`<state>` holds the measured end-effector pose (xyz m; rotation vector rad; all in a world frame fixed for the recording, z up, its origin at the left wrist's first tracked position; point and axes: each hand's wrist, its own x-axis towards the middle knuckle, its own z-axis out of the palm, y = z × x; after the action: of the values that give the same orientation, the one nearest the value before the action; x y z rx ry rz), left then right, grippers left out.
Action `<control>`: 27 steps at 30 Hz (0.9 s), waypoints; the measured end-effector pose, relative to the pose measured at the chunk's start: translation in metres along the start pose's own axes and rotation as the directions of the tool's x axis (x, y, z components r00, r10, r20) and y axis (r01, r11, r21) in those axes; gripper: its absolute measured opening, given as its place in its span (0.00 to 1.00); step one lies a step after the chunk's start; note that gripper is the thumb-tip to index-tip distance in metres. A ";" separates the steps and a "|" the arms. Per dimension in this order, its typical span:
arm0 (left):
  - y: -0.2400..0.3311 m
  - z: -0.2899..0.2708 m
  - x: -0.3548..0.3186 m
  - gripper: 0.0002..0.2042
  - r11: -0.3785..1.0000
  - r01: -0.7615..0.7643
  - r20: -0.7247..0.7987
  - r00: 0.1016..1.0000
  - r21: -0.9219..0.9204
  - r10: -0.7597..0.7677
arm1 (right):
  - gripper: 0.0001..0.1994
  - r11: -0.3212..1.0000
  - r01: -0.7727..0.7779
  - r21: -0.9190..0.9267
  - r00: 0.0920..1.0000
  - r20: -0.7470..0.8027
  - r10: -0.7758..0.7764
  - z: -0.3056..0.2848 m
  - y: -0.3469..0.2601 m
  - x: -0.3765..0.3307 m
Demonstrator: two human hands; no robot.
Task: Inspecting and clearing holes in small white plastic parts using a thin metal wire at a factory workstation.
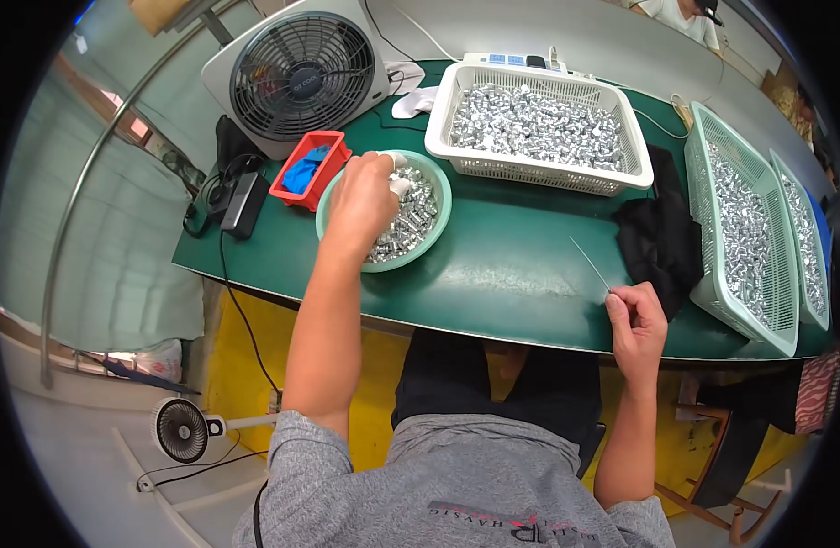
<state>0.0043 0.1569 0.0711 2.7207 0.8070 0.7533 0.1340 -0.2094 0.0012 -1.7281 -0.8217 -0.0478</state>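
Note:
My left hand (366,194) is over the round light-green bowl (444,203), its fingers bent down toward the small silver metal parts (416,217) inside. White covers sit on some of its fingertips. The fingers look closed, but whatever they hold is hidden. At the right, near the table's front edge, my right hand (637,327) pinches a thin straight metal rod (589,262) between thumb and fingers. The rod points up and to the left, away from the bowl's metal parts.
A white basket (538,168) of silver parts stands at the back, green baskets (703,228) at the right. A red bin (339,146) with blue material, a box fan (303,82) and a black power adapter (246,206) are at the left. Black cloth (659,239) lies near my right hand.

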 end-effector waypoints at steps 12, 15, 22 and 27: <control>-0.008 0.026 0.017 0.11 0.993 -0.027 0.140 0.990 0.111 0.012 | 0.03 1.000 -0.001 -0.019 1.000 0.003 0.001 0.002 -0.006 0.001; -0.006 0.028 0.013 0.11 0.976 -0.113 0.086 0.991 0.184 0.099 | 0.03 1.000 0.002 -0.023 1.000 0.002 -0.002 0.002 -0.005 0.001; 0.023 0.009 -0.001 0.08 0.950 -0.116 -0.141 0.987 -0.291 0.077 | 0.02 0.998 -0.001 -0.059 1.000 -0.013 0.001 -0.002 -0.006 0.000; 0.067 0.022 -0.054 0.10 0.231 0.059 0.057 0.998 -0.971 -0.013 | 0.02 0.999 -0.007 -0.041 1.000 -0.013 0.006 0.002 -0.007 -0.001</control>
<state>0.0068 0.0705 0.0520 1.4873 0.1703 0.7914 0.1290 -0.2076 0.0059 -1.7674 -0.8107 -0.0722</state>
